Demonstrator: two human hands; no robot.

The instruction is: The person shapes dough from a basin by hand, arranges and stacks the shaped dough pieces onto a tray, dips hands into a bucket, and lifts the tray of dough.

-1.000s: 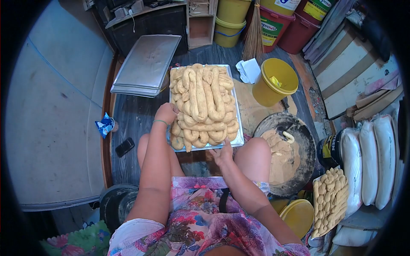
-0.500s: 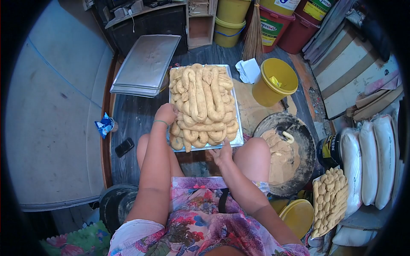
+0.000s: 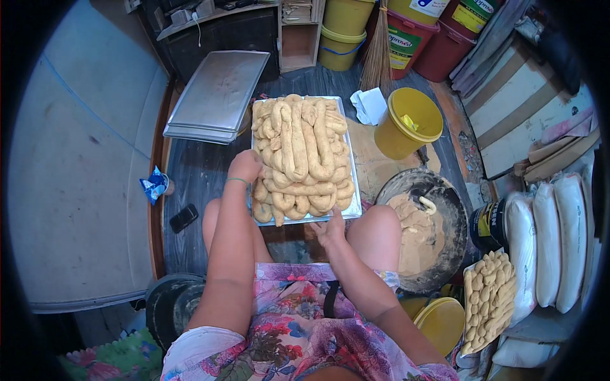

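Observation:
A metal tray (image 3: 354, 190) in front of me, between my knees, is heaped with long ropes of crumb-coated dough (image 3: 298, 155), several layers deep. Some of the upper strands lie folded into loops. My left hand (image 3: 246, 166) is closed on the tray's left edge, its fingertips partly hidden by the dough and the rim. At the front edge, near the right corner, my right hand (image 3: 331, 230) grips the tray from below, with the thumb up against the rim and some fingers under it.
To the right is a round dark basin (image 3: 454, 219) of brown crumbs with dough pieces, behind it a yellow bucket (image 3: 399, 136). Stacked metal trays (image 3: 219, 89) lie at back left, a phone (image 3: 183, 218) on the floor. Another tray of dough pieces (image 3: 489, 301) stands by white sacks (image 3: 548, 247).

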